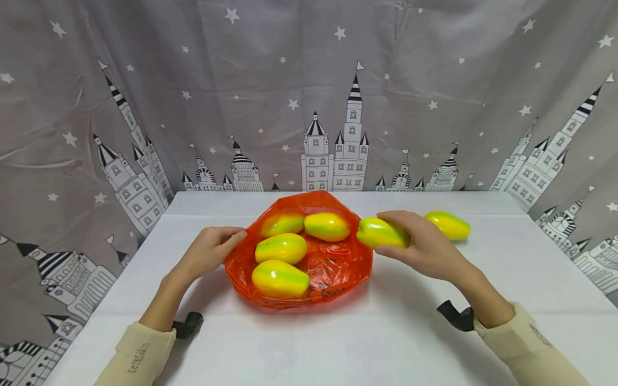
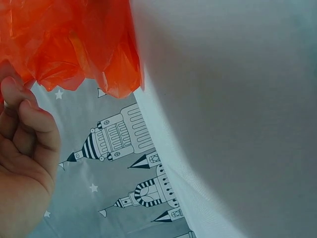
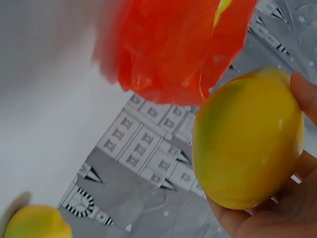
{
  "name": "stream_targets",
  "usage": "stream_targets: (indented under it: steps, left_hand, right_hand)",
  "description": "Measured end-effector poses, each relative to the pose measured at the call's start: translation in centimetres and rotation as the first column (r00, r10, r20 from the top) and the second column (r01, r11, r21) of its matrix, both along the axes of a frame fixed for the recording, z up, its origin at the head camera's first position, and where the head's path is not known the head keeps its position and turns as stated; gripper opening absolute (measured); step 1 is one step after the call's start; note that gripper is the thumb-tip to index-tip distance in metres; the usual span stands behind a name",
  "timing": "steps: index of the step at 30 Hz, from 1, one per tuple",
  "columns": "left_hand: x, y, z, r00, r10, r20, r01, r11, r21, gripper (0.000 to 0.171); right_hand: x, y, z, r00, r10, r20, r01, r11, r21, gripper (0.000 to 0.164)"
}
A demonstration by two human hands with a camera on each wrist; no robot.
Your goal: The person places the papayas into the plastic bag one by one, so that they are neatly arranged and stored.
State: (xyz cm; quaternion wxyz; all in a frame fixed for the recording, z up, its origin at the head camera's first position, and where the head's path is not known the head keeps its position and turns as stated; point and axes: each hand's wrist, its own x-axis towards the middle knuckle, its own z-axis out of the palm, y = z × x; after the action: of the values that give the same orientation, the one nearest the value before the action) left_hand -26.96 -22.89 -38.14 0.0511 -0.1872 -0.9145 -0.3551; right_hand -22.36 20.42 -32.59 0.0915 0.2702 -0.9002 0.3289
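A red plastic bag (image 1: 338, 268) lies spread with its mouth up on the table, several glossy yellow-green papayas (image 1: 281, 248) inside it. At its left rim my left hand (image 1: 211, 251) pinches the plastic between thumb and fingers; the left wrist view shows the crumpled bag (image 2: 74, 44) above the curled fingers. My right hand (image 1: 427, 244) grips another papaya (image 1: 381, 233), thumb on one side and fingers on the other, held up beside the bag's right rim. From the right wrist view this papaya (image 3: 247, 141) looks smooth and whole.
One more papaya (image 1: 449, 225) lies on the white table (image 1: 299, 348) behind the right hand. A grey curtain (image 1: 270, 69) printed with castles and stars hangs at the back and sides. Dark wrist devices (image 1: 189, 324) sit by both sleeves.
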Motion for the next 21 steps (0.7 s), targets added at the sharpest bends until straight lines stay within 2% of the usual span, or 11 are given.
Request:
stream_targets:
  steps: [11,21]
  left_hand:
    - [-0.1,0.1,0.2,1.0,0.005,-0.002,-0.005,1.0,-0.005,0.038]
    - [0.2,0.1,0.2,1.0,0.007,0.005,-0.008,1.0,0.007,0.038]
  right_hand:
    - [-0.9,-3.7,0.0,0.997,0.06,0.053,-0.061,0.998,0.017,0.053]
    - [-1.9,-6.9,-1.5,0.998,0.038,0.052,-0.039,0.999,0.018,0.057]
